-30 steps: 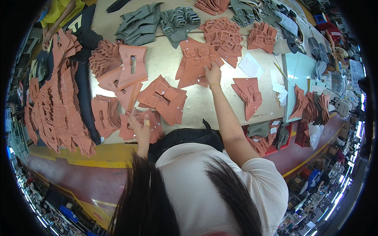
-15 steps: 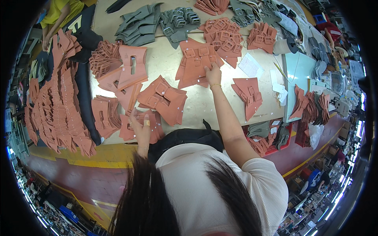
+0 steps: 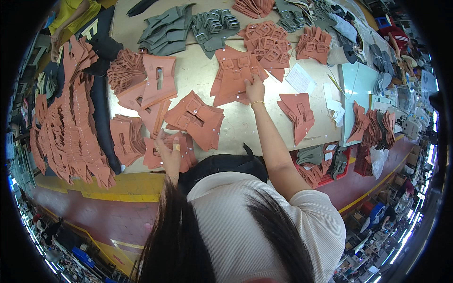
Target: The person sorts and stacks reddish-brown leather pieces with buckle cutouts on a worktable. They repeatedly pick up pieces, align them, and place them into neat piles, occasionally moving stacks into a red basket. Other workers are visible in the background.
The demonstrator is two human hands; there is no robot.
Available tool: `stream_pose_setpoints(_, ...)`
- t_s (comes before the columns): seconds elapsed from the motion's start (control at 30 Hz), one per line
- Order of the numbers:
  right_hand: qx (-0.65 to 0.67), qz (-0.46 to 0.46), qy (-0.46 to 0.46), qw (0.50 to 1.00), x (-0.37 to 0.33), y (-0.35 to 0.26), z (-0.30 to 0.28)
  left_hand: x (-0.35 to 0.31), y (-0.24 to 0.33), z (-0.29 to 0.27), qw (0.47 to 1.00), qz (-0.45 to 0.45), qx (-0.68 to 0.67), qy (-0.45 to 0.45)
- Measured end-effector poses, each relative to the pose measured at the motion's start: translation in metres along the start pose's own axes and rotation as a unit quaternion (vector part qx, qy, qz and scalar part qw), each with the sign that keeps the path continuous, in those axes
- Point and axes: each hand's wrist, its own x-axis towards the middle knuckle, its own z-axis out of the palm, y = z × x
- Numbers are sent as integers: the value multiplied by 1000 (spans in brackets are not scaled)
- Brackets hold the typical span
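Right grip (image 3: 255, 89) on orange pieces (image 3: 230, 78), green stack (image 3: 166, 29) beyond

The person wore a cream-coloured shirt (image 3: 255, 221) of finely ribbed fabric, in the lower middle of the frame. Its short sleeve (image 3: 317, 207), at lower right, was loose and ended above the elbow. A thin, gold-coloured bracelet (image 3: 257, 102) circled the wrist of the right hand (image 3: 255, 88), and a small beige patch (image 3: 176, 147) was on the left hand (image 3: 170, 155). Black cloth (image 3: 222, 167) surrounded the waist. Long, straight hair (image 3: 177, 240) hung in two parts over the shirt.
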Motion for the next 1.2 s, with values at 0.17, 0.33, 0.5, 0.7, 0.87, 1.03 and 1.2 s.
stream_pose_setpoints(0.17,24,-92,47,994,-5,-22,-4,-1,-4,1,1000,0,-4,0)
stream_pose_setpoints(0.33,143,-234,-4,962,-37,-113,-8,9,7,0,996,-43,-77,1)
stream_pose_setpoints(0.5,282,-224,-219,907,-113,-196,-33,39,42,-26,764,-312,-563,-49)
stream_pose_setpoints(0.7,291,-164,-411,848,-154,-186,-45,40,56,-50,685,-166,-702,-106)
stream_pose_setpoints(0.87,194,-133,-482,844,-151,-131,-29,38,48,-41,618,-171,-725,-252)
stream_pose_setpoints(1.03,142,-129,-268,944,-83,-64,-35,26,55,-30,668,-252,-676,-185)
stream_pose_setpoints(1.2,37,-8,-93,995,10,0,-59,22,57,-33,677,-303,-638,-207)
